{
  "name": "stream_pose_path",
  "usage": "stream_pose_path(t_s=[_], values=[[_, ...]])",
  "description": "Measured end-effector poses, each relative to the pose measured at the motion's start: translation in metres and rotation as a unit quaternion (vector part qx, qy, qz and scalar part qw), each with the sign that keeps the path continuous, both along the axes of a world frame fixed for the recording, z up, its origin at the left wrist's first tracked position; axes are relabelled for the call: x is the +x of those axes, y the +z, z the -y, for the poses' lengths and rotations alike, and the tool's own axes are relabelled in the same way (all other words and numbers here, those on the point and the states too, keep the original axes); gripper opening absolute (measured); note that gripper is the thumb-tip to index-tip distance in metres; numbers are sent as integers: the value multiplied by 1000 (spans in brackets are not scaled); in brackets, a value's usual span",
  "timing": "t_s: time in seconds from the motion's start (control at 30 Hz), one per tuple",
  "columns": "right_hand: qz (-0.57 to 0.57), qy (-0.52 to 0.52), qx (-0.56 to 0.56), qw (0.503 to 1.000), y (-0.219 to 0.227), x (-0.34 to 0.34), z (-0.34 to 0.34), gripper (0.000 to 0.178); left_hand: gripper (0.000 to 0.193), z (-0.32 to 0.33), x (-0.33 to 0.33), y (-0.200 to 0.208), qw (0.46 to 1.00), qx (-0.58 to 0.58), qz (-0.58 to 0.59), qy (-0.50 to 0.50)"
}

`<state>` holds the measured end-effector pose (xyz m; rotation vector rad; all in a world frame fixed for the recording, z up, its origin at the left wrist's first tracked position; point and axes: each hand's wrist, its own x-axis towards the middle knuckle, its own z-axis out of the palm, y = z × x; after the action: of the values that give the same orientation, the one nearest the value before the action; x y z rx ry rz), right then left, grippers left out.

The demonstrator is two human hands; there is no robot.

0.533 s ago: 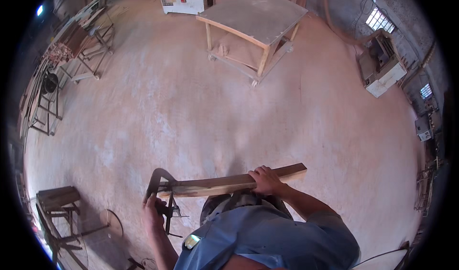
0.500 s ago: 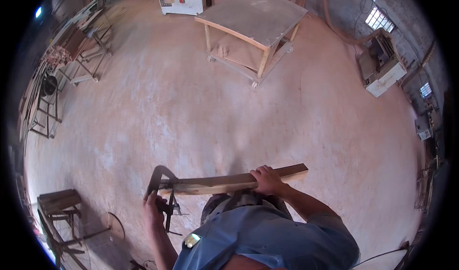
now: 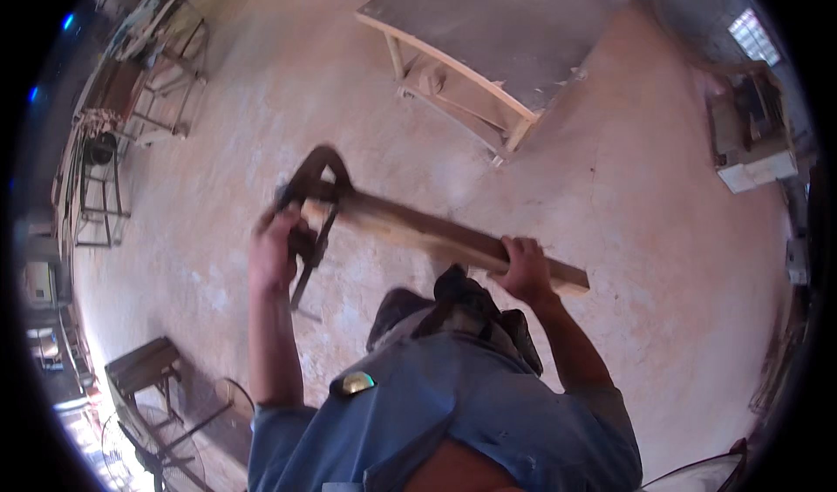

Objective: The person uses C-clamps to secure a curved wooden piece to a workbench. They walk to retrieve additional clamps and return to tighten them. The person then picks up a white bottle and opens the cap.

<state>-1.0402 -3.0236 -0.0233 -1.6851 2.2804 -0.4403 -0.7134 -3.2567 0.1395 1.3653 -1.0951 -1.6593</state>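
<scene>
A long wooden beam [image 3: 427,230], dark on its top face and paler on its side, is held up in front of my body. Its left end lies farther from me than its right end. A dark C-clamp [image 3: 329,162] is at the left end, its curved frame arching over the wood and its screw pointing down towards me. My left hand [image 3: 277,246] is wrapped round the clamp; blur hides whether the jaws press on the wood. My right hand [image 3: 526,270] grips the beam near its right end, fingers over the top.
Ahead stands a low wheeled table [image 3: 497,30] with a grey top. Timber racks [image 3: 170,91] line the left side, and a white-based machine [image 3: 757,135] stands at the right. A wooden stand [image 3: 144,366] and a wire fan [image 3: 148,448] are close by at lower left.
Both hands have lifted the beam and clamp up and away from my body. The beam's left end has swung farther forward. The table appears nearer.
</scene>
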Motion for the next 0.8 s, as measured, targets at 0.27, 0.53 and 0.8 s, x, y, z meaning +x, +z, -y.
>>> stream_pose_path(t_s=[0.27,0.53,0.8], values=[[-22,-22,-40,999,25,-153,180,70,20,211,-164,21,995,-21,-69,-62],[6,-89,31,996,11,-247,342,64,19,430,-309,-21,985,60,-78,-145],[21,-146,90,985,-30,-323,462,59,18,621,-448,-99,963,127,-52,-234]])
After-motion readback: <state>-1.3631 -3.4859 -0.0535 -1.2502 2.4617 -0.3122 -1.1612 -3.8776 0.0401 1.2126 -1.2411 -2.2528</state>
